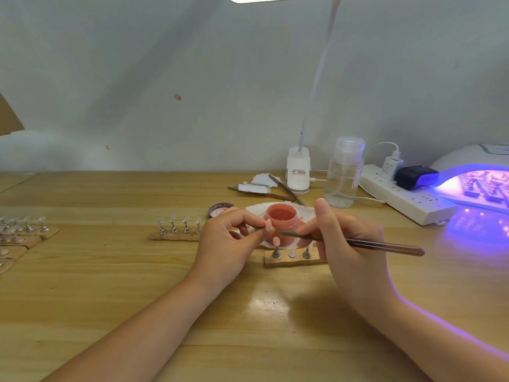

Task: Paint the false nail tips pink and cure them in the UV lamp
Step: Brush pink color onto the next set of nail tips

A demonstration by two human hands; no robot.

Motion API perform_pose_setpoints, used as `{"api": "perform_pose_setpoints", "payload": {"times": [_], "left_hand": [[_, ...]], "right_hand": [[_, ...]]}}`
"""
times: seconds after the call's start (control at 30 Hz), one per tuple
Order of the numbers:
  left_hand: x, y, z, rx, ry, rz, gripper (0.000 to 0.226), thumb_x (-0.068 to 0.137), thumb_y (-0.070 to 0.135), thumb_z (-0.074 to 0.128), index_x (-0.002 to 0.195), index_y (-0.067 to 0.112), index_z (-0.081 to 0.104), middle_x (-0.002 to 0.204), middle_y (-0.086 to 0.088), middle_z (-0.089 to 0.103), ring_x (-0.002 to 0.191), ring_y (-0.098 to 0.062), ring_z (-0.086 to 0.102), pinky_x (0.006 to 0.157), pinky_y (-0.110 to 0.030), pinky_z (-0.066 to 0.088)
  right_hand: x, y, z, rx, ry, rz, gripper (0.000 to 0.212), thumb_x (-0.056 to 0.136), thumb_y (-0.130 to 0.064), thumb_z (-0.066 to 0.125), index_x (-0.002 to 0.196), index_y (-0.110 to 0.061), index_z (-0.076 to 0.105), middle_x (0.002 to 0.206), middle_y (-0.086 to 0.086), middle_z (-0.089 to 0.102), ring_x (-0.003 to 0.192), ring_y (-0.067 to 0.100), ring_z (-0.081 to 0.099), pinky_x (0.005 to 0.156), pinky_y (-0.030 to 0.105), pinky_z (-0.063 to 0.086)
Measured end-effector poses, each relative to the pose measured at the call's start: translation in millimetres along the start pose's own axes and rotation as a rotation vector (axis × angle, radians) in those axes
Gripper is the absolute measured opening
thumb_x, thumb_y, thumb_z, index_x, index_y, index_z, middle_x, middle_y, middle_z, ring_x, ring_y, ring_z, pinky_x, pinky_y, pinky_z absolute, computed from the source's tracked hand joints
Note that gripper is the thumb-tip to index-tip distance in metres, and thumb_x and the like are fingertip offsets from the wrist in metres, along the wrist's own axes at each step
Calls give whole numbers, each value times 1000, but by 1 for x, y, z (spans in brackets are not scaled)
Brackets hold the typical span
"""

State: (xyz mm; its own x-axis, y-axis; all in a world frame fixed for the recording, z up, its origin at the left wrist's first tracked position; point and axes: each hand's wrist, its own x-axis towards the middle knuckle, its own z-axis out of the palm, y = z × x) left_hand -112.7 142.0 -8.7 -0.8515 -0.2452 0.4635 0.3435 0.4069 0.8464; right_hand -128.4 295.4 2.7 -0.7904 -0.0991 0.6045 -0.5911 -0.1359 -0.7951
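Head view: left hand (228,238) pinches a nail tip (269,225), right hand (344,238) grips a brush (358,242), before the open paint jar (281,216).

glossy wooden table (110,271), clear plastic bottle (343,175), metal nail stands (174,229), wooden strip (292,261)

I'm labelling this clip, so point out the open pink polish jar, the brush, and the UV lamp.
Pink polish jar (281,214), head view, on the pink polish inside its open mouth.
Brush (385,246), head view, on the handle behind the right hand.
UV lamp (457,158), head view, on its white dome.
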Motion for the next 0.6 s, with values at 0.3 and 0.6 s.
{"api": "perform_pose_setpoints", "payload": {"times": [0.3,0.6], "left_hand": [[0,0,0,-6,1,-2,17,71,12,75,63,24,66,66,6,58,60,3,46,53,-12,37],[0,0,1,-22,4,0,18,70,9,76,63,23,66,64,6,57,58,1,44,53,-12,36]], "right_hand": [[0,-1,1,7,-15,3,40,85,-29,48,61,-3,67,50,-9,62,44,0,53,48,7,38],[0,-1,2,-21,-43,-6,39,85,-29,46,65,-4,68,52,-14,61,46,-1,54,48,6,37]]}}
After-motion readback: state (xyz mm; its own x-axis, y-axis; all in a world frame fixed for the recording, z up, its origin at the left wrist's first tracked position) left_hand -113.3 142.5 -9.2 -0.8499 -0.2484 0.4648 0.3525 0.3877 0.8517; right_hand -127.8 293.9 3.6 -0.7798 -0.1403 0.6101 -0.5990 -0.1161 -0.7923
